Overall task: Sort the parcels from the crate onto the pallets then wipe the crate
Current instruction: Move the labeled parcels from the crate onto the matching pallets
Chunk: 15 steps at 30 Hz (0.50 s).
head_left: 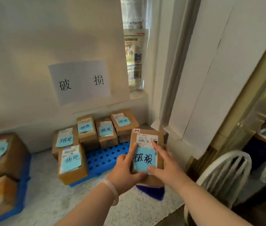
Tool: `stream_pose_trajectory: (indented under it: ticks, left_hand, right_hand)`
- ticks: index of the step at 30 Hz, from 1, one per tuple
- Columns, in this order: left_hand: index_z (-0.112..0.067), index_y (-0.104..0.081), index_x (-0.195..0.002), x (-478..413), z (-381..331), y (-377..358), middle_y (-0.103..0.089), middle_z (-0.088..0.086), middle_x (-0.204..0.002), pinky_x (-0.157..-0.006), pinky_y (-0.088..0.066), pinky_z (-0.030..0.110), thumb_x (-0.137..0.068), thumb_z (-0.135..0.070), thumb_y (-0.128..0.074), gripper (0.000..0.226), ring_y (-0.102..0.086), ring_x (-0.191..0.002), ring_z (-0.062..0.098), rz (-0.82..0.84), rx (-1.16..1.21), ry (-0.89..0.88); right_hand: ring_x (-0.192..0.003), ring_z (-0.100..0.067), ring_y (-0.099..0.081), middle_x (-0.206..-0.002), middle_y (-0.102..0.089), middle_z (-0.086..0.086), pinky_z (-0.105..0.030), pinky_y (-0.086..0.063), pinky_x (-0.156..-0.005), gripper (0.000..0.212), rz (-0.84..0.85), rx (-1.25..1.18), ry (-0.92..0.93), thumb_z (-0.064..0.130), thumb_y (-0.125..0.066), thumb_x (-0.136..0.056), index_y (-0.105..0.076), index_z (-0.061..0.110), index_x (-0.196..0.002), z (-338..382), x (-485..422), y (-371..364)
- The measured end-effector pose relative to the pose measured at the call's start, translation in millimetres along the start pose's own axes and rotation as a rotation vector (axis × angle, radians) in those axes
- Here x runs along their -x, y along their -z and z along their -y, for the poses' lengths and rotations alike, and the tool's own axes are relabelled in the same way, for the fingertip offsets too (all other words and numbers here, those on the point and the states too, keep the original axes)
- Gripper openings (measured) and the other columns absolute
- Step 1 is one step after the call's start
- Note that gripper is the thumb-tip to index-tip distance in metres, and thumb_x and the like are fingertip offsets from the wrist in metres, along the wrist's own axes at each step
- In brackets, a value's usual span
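Over the R end of the blue pallet [106,158], close to the wall, I've got a brown parcel [145,139] between both hands. L hand [125,170] grips its near-left corner: thumb clamped across the bottom of the blue note [144,158], index finger up along the left edge, other fingers hidden. R hand [164,165] lies flat on top, fingers straight and spread apart, thumb on the note, index tip at the shipping label. Can't tell if the parcel sits on the pallet or hangs just above it. Five other parcels [107,131], each w/ a blue note, sit on the pallet's left and back. Paper sign [80,82] is on the wall above. Second pallet [23,193] w/ bigger boxes [3,154] at far left; white chair [223,175] at right.
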<state>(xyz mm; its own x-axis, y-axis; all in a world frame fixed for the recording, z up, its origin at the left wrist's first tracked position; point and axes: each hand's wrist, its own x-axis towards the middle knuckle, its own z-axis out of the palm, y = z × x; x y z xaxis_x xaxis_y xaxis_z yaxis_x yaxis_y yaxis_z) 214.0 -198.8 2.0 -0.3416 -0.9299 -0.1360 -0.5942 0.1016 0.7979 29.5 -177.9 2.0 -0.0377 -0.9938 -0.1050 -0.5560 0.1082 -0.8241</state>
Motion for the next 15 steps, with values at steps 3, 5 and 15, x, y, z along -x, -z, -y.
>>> stream_pose_trajectory:
  ticks: [3, 5, 15]
  left_hand:
    - [-0.057, 0.006, -0.144, -1, 29, 29, -0.032, -0.009, -0.132, -0.097, -0.036, 0.018, -0.084, -0.047, -0.07, 0.098, -0.037, -0.117, 0.005, -0.072, 0.063, 0.023]
    - [-0.058, 0.0, -0.144, -4, 46, 45, -0.032, -0.009, -0.131, -0.101, -0.037, 0.021, -0.082, -0.046, -0.072, 0.096, -0.037, -0.117, 0.004, -0.123, 0.119, 0.044]
    - [-0.062, -0.006, -0.144, -38, 97, 91, -0.038, -0.013, -0.133, -0.104, -0.046, 0.036, -0.076, -0.046, -0.078, 0.1, -0.045, -0.121, 0.005, -0.197, 0.241, 0.149]
  right_hand:
    - [-0.137, -0.012, -0.029, -0.156, -0.012, 0.016, -0.035, -0.043, -0.108, 0.083, 0.058, 0.028, 0.056, 0.032, -0.073, -0.085, -0.021, 0.059, -0.144, 21, -26, -33]
    - [-0.139, -0.011, -0.027, -0.158, -0.011, 0.014, -0.03, -0.04, -0.107, 0.079, 0.074, 0.016, 0.071, 0.031, -0.073, -0.086, -0.023, 0.059, -0.142, 32, -41, -53]
    - [-0.133, -0.007, -0.031, -0.151, -0.021, 0.014, -0.036, -0.045, -0.106, 0.071, 0.099, -0.063, 0.073, 0.028, -0.066, -0.09, -0.027, 0.06, -0.14, 51, -99, -112]
